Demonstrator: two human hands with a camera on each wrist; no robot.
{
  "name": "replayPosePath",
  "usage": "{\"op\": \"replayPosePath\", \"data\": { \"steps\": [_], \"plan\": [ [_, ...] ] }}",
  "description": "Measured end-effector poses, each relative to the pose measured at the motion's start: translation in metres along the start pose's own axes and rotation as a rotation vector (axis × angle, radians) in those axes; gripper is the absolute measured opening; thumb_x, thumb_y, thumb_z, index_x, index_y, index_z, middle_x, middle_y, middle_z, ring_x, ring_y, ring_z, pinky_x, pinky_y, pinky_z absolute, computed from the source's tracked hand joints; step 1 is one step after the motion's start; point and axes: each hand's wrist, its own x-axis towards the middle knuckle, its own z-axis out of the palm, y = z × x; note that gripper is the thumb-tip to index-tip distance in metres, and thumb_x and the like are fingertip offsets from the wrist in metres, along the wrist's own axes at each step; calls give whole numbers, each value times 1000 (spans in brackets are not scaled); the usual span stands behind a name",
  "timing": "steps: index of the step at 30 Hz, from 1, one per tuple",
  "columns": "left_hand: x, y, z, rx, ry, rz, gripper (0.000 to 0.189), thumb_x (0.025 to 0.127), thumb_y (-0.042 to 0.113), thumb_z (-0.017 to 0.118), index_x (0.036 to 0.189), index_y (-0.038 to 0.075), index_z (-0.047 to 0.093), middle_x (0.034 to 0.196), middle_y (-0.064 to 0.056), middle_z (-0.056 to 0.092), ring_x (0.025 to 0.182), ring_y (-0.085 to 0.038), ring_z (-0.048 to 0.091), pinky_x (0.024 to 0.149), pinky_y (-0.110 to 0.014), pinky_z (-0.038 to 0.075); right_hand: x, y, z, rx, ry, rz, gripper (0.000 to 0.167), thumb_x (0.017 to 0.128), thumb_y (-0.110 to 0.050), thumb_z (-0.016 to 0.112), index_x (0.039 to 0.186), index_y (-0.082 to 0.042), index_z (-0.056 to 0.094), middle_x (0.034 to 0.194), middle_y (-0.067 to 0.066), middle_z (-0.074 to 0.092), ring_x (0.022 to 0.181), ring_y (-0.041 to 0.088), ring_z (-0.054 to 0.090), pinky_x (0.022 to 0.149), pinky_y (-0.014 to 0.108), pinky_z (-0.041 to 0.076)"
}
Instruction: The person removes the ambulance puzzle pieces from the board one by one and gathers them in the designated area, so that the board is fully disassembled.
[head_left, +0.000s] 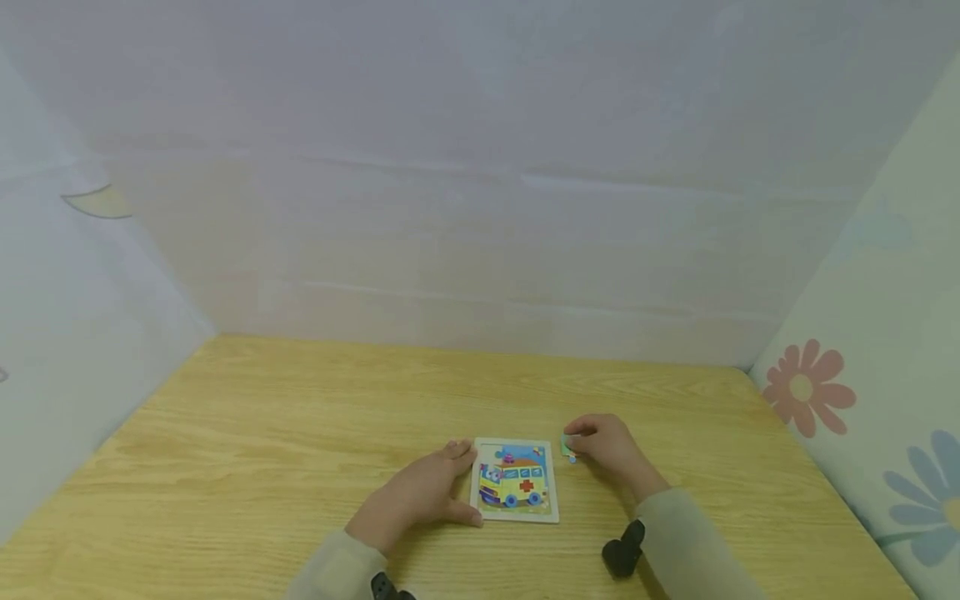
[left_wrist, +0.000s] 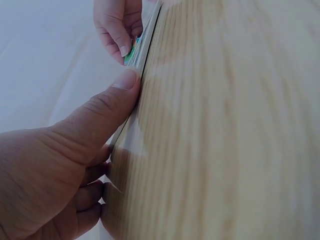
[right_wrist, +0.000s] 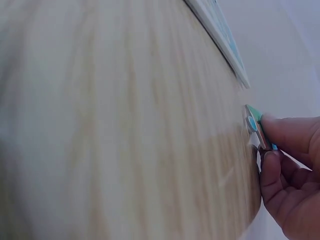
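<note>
Pinched in right hand [head_left: 611,450]: puzzle piece [head_left: 567,445], gripped by right side, presumably so rest can be seen; held just right of puzzle board [head_left: 517,517]. Board braced along left edge by left hand [head_left: 420,493], thumb spread, probs so it won't skid on table [head_left: 300,433].

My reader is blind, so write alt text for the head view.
A right hand pinches a loose puzzle piece just right of an ambulance puzzle that lacks a piece at its upper left, on a wooden table. The left hand touches the puzzle's left edge.
</note>
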Motion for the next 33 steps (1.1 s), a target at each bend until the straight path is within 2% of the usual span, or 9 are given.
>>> {"op": "replayPosePath", "data": {
  "steps": [4, 13, 21, 27, 33],
  "plan": [
    [1, 0, 0, 3, -1, -2, 95, 70, 54, 71, 141, 2, 36, 149, -14, 30, 136, -35, 29, 110, -47, 29, 3, 2, 2, -18, 20, 10, 11, 84, -10, 66, 94, -5, 70, 93, 4, 67, 93, 21, 58, 85, 40, 48],
    [1, 0, 1, -2, 2, -7, 95, 70, 54, 72, 140, 2, 37, 149, -14, 30, 136, -35, 29, 110, -47, 29, 2, 2, 3, -12, 23, 18, 14, 86, -10, 64, 97, -4, 68, 96, 5, 67, 96, 22, 58, 88, 43, 48],
    [2, 0, 2, -12, -7, -8, 95, 70, 54, 72, 140, 1, 37, 149, -14, 31, 136, -34, 30, 109, -47, 30, -5, -6, -4, 44, 47, 62, 20, 90, -14, 58, 106, -3, 65, 104, 8, 64, 96, 22, 57, 83, 38, 50],
    [1, 1, 1, -6, -5, -9, 94, 70, 54, 72, 140, 1, 38, 148, -14, 32, 135, -34, 30, 109, -47, 30, -7, -11, -10, 43, 62, 19, 23, 91, -16, 57, 109, -3, 64, 108, 8, 63, 100, 23, 57, 86, 41, 49],
    [0, 2, 0, -7, -4, -10, 93, 71, 53, 72, 140, 1, 38, 148, -14, 32, 135, -35, 31, 109, -47, 31, -8, -17, -11, 95, 84, -31, 27, 92, -19, 57, 113, -2, 61, 111, 9, 63, 104, 24, 57, 90, 41, 48]
  ]
}}
